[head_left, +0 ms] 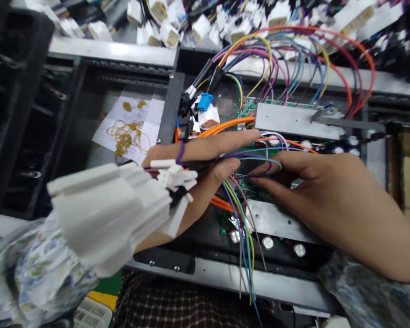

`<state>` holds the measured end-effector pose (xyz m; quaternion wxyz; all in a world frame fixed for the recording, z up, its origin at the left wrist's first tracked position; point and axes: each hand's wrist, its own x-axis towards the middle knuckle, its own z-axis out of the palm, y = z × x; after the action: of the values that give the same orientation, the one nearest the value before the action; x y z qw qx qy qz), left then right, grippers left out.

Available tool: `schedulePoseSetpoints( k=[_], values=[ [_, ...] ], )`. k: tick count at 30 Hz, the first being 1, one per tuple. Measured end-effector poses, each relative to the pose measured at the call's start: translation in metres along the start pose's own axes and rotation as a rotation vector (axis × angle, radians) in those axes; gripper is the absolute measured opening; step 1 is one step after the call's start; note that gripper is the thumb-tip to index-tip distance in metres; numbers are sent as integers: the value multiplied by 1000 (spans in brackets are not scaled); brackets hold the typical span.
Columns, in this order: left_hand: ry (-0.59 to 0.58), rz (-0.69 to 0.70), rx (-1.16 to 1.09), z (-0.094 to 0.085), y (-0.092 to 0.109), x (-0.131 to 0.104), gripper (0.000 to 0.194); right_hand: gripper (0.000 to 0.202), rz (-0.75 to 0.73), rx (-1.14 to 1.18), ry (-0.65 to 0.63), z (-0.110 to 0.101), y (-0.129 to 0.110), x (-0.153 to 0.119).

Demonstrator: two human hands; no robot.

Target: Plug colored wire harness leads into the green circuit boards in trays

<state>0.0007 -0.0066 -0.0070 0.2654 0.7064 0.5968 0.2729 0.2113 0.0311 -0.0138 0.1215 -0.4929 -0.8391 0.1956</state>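
My left hand (205, 189) is closed around a wire harness (208, 165), its thumb and index finger lying along the dark bundle. A large white plastic connector (112, 209) hangs from the harness in front of that wrist. My right hand (324, 191) pinches thin purple and teal wires (268, 159) just above a green circuit board (264, 189); its fingertips partly hide the wire ends. Loose blue, yellow, teal and grey wires (244, 218) droop below my left thumb. Metal strips (290, 119) lie over the board, with an arc of coloured wires (293, 34) behind.
A blue connector (205, 101) and thick orange wires (225, 126) sit beside the board in the black frame (170, 105). To the left, yellow rubber bands (124, 141) lie on white paper (153, 111). Many white connectors (169, 34) are heaped behind the metal rail (112, 49).
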Motion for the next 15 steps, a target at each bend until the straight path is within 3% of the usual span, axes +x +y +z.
schedulePoseSetpoints(
  k=[7, 11, 15],
  values=[
    [35, -19, -60, 0, 2, 0, 36, 9, -30, -38, -37, 1, 1, 1],
    [33, 69, -72, -3, 2, 9, 23, 21, -99, -41, -40, -7, 1, -3],
    [65, 128, -57, -5, 1, 12, 20, 18, -39, 31, -62, -18, -8, -20]
  ],
)
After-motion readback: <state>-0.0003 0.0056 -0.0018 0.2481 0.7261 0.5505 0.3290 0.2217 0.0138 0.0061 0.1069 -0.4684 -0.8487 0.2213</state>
